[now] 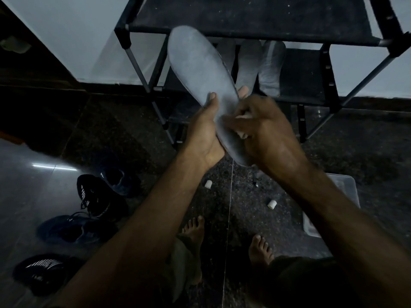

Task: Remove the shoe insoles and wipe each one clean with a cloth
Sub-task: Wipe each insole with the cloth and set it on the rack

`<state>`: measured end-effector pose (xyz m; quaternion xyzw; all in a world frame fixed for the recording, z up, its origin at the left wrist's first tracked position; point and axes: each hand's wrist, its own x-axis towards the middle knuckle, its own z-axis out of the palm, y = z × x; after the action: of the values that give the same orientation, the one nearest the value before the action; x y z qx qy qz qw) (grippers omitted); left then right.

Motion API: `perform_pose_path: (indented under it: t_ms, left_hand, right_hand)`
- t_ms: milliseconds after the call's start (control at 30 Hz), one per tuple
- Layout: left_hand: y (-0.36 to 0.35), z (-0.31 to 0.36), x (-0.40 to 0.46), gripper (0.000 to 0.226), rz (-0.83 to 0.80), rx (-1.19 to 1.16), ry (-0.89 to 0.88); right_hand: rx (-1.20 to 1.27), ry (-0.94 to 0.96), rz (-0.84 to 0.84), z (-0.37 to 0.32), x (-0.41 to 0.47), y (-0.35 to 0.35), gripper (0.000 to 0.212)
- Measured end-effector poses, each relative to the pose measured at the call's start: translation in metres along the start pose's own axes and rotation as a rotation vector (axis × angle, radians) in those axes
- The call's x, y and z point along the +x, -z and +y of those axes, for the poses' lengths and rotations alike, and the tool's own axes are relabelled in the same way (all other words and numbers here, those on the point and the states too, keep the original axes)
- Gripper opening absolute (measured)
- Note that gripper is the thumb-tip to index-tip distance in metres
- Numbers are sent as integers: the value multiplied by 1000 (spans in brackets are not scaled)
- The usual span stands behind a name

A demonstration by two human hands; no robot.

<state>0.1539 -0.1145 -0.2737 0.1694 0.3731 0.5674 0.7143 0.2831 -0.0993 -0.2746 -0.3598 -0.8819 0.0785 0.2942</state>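
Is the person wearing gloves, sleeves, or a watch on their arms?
No. The left hand and right hand are bare, with no gloves or rings visible. Both forearms are bare too: no sleeves, watch or bracelet can be seen anywhere along them.

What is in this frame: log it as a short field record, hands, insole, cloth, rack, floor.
left hand: left hand grips the insole near its heel end, thumb on the top face
right hand: right hand pinches a pale cloth against the insole
insole: grey insole, held up, toe end pointing away
cloth: pale cloth, mostly hidden under the fingers
rack: dark shoe rack; two more insoles lean on its lower shelf
floor: dark shoes at left, two small white caps
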Motion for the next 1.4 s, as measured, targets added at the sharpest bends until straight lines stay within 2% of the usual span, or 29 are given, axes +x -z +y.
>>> perform_pose_path:
  t_ms: [67,133,167,267,300,433,567,733,900,1133,1267,1400]
  left_hand:
    - [-3,-3,-2,57,-20,19,-8]
    - [-2,-7,0,54,6,56,-25]
    - [0,-7,2,53,15,66,-36]
    - [3,-7,5,58,10,64,-32]
    - [3,-5,5,59,11,50,-22]
    - [3,-2,3,57,-20,-2,-23]
    - [7,2,6,55,30,49,-82]
    - [5,7,4,54,19,65,-123]
    - [3,8,4,55,-1,53,-140]
    - [-1,-1,0,59,-111,-11,-51]
    - [-1,-5,3,58,-114,-27,-52]
    - [6,-3,8,60,-69,-30,-113]
  right_hand:
    - [68,-150,71,8,2,1,30]
    - [146,-235,82,4,6,0,21]
    - [152,-210,49,0,7,-1,14]
    - [-12,51,15,-5,5,-7,8]
    - [18,70,17,-3,4,-9,6]
    - [489,-241,56,4,3,2,13]
    - [665,-354,172,10,2,10,22]
    - [892,-568,36,8,-2,11,21]
    - [882,-619,0,3,-2,11,14]
    - [943,-721,151,2,2,12,10]
    - [825,-620,224,4,2,11,16]
    - [510,-343,305,2,3,16,16]
